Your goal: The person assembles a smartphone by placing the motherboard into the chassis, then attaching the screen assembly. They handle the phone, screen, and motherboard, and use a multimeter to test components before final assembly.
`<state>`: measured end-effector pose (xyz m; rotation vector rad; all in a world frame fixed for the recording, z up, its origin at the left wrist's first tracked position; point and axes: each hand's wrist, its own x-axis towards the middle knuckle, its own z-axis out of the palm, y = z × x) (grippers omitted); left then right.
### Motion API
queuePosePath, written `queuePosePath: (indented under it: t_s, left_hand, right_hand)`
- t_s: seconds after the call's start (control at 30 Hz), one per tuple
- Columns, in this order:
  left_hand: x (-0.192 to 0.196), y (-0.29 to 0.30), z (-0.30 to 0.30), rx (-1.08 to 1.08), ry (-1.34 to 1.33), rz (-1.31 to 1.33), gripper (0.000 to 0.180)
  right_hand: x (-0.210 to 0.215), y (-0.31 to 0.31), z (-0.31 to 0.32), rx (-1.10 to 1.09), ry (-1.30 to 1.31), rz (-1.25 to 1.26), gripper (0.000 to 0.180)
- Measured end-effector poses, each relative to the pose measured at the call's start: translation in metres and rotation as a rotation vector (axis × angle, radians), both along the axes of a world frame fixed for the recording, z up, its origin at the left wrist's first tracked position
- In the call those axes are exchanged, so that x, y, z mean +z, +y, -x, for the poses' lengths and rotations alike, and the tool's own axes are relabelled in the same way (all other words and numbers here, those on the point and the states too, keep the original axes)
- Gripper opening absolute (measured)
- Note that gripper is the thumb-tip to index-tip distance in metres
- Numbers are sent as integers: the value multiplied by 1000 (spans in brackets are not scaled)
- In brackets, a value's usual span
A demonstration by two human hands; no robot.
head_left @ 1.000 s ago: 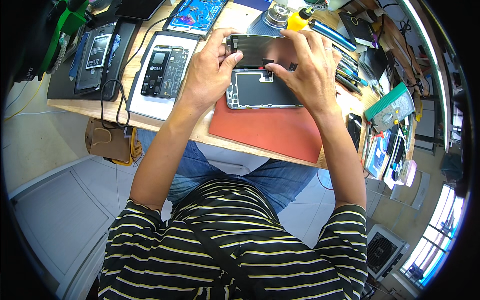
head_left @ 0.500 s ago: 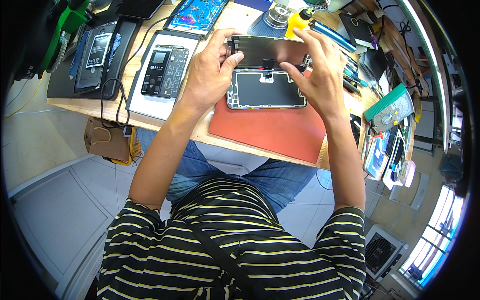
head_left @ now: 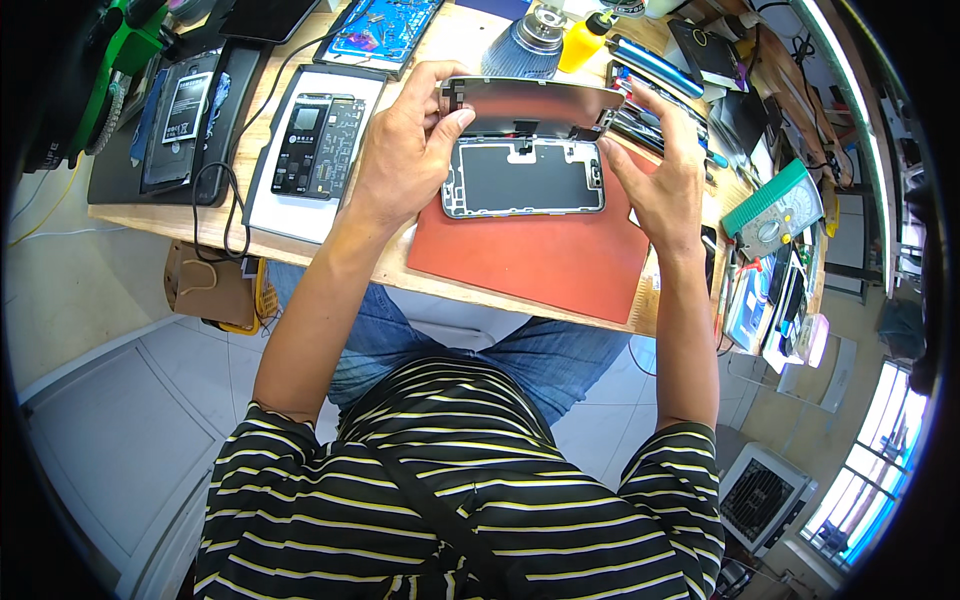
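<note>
An opened phone lies over a red-orange mat [head_left: 530,258]. Its flat half, a black phone frame [head_left: 525,182] with a pale rim, rests there. The other half, a dark shiny phone screen panel [head_left: 535,103], stands tilted up along the frame's far edge. My left hand [head_left: 405,150] pinches the panel's left end, thumb on the near face and fingers behind. At the right end my right hand [head_left: 662,180] has its thumb by the lower corner and its index finger by the upper corner. A small dark piece with red shows between the halves.
Left of the mat, a phone-board assembly [head_left: 318,147] lies on a white tray [head_left: 290,215], with a black cable [head_left: 238,215] nearby. Behind stand a ribbed container [head_left: 522,55] and a yellow bottle [head_left: 584,42]. Tools and a green-edged analog meter [head_left: 775,215] crowd the right.
My right hand's fingers have come off the front of the panel to its right end. The left hand keeps its pinch. The view has shifted slightly.
</note>
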<state>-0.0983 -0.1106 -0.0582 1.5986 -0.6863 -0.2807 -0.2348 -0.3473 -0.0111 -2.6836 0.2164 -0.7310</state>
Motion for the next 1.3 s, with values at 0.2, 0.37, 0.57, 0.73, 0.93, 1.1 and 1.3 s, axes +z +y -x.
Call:
queuePosePath:
  t_s: [0.2,0.37,0.57,0.73,0.93,1.1,1.3]
  left_hand:
    - [1,0,1,18,-52,18,35]
    - [-1,-1,2,27,-135,51,32]
    - [0,2,4,-16,-68,39,30]
    - [1,1,4,-3,-60,72,29]
    - [2,3,3,-16,-81,27,30]
    - [0,1,3,15,-103,56,30]
    - [-1,2,3,24,-125,19,30]
  right_hand:
    - [-4,19,7,-82,-130,-40,43]
    - [-3,34,21,-73,-3,15,22]
    - [-11,36,20,-54,96,27,22]
    - [-15,37,16,-34,103,29,27]
    - [-15,36,16,-35,124,59,27]
    - [-15,37,15,-23,111,55,26]
    - [-14,41,16,-16,83,41,24]
